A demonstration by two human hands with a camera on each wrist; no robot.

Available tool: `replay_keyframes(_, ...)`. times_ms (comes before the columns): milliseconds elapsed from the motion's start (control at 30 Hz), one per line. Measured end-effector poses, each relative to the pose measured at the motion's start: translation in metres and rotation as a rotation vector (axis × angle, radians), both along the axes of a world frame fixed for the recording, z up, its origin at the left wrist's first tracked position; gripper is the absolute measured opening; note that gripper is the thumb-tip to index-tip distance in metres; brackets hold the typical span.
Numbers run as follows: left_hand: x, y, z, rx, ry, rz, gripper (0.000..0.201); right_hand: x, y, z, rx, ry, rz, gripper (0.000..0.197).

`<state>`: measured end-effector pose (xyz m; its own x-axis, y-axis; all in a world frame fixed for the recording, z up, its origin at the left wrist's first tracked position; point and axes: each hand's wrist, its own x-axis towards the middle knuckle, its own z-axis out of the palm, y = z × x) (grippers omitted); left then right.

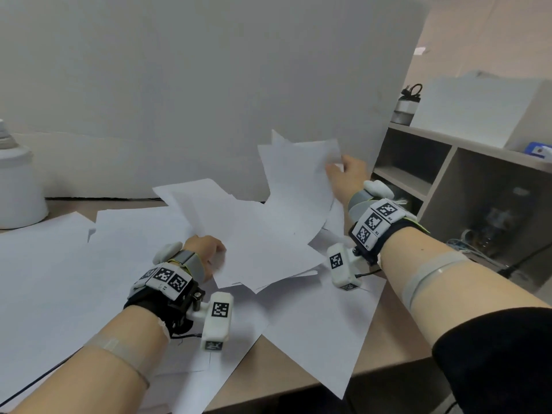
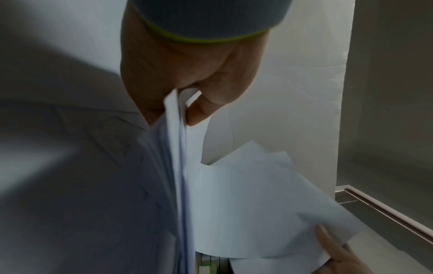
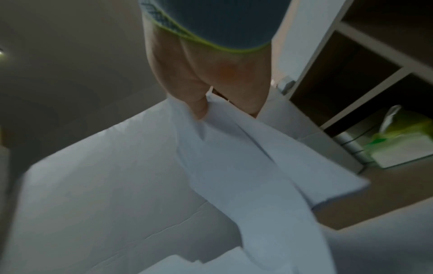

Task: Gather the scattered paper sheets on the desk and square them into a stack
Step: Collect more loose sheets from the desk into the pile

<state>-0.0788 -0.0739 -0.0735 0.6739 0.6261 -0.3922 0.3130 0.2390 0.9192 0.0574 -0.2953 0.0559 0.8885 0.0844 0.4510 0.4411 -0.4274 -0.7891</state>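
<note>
White paper sheets [image 1: 59, 264] lie scattered over the wooden desk [image 1: 385, 348]. My left hand [image 1: 206, 252] pinches the near edge of a loose bundle of sheets [image 1: 251, 234] lifted off the desk; in the left wrist view the thumb and fingers [image 2: 199, 109] clamp the bundle's edge [image 2: 175, 148]. My right hand [image 1: 348, 171] grips a few sheets [image 1: 298, 180] raised at the back right, fanned and bent. In the right wrist view those sheets [image 3: 234, 166] hang from the fingers [image 3: 199, 109]. One sheet [image 1: 322, 333] overhangs the desk's front edge.
A white board [image 1: 209, 85] stands upright behind the desk. An open shelf unit [image 1: 454, 174] is at the right, with a dark-lidded bottle [image 1: 407, 106] on top and a green tissue pack [image 3: 403, 140] inside. A white container [image 1: 18, 186] stands at the far left.
</note>
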Motion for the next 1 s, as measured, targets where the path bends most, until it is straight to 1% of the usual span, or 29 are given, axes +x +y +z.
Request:
replay_keyframes(67,0.003,0.000,-0.004,-0.032,-0.004,-0.015,0.025,-0.005,0.013,0.000,0.036,-0.026,0.084,0.024)
replay_keyframes(100,0.005,0.000,-0.005,-0.041,-0.002,-0.031,0.022,-0.008,0.020,0.000,0.075,-0.046,0.139,0.027)
replay_keyframes(133,0.005,-0.001,-0.005,-0.058,0.005,-0.045,0.019,-0.013,0.025,0.001,0.115,-0.055,0.196,0.026)
replay_keyframes(200,0.007,-0.001,-0.005,-0.138,-0.003,-0.052,0.024,-0.019,0.034,0.005,0.188,-0.036,0.318,0.019)
replay_keyframes(267,0.007,-0.002,-0.002,-0.217,-0.011,-0.059,0.014,-0.024,0.040,0.009,0.244,0.002,0.442,0.009)
replay_keyframes(300,0.006,-0.001,-0.001,-0.237,-0.012,-0.065,0.008,-0.027,0.042,0.011,0.253,0.024,0.486,0.007)
replay_keyframes(367,0.006,0.001,0.001,-0.251,-0.044,-0.062,0.004,-0.030,0.041,0.009,0.205,0.059,0.523,0.012)
replay_keyframes(467,0.009,0.009,-0.001,-0.276,-0.129,-0.044,0.002,-0.031,0.034,-0.003,0.099,0.132,0.545,0.020)
replay_keyframes(567,0.006,0.014,0.000,-0.300,-0.173,-0.035,0.002,-0.028,0.027,-0.017,0.017,0.294,0.602,0.026)
replay_keyframes(600,0.006,0.015,-0.001,-0.307,-0.181,-0.037,0.001,-0.027,0.026,-0.021,-0.033,0.342,0.616,0.026)
replay_keyframes(700,0.004,0.015,-0.003,-0.296,-0.180,-0.016,0.002,-0.028,0.025,-0.035,-0.292,0.422,0.651,0.024)
replay_keyframes(767,0.003,0.014,-0.005,-0.289,-0.176,0.000,0.005,-0.029,0.028,-0.044,-0.382,0.455,0.666,0.028)
replay_keyframes(833,0.003,0.014,-0.007,-0.251,-0.167,-0.003,0.015,-0.029,0.032,-0.052,-0.389,0.442,0.642,0.031)
replay_keyframes(900,0.003,0.018,-0.012,-0.274,-0.184,0.005,0.018,-0.031,0.036,-0.056,-0.362,0.420,0.612,0.028)
replay_keyframes(967,0.006,0.023,-0.019,-0.294,-0.171,0.000,0.027,-0.030,0.039,-0.058,-0.322,0.377,0.529,0.024)
replay_keyframes(1000,0.006,0.024,-0.019,-0.294,-0.162,-0.011,0.029,-0.026,0.041,-0.058,-0.308,0.339,0.457,0.024)
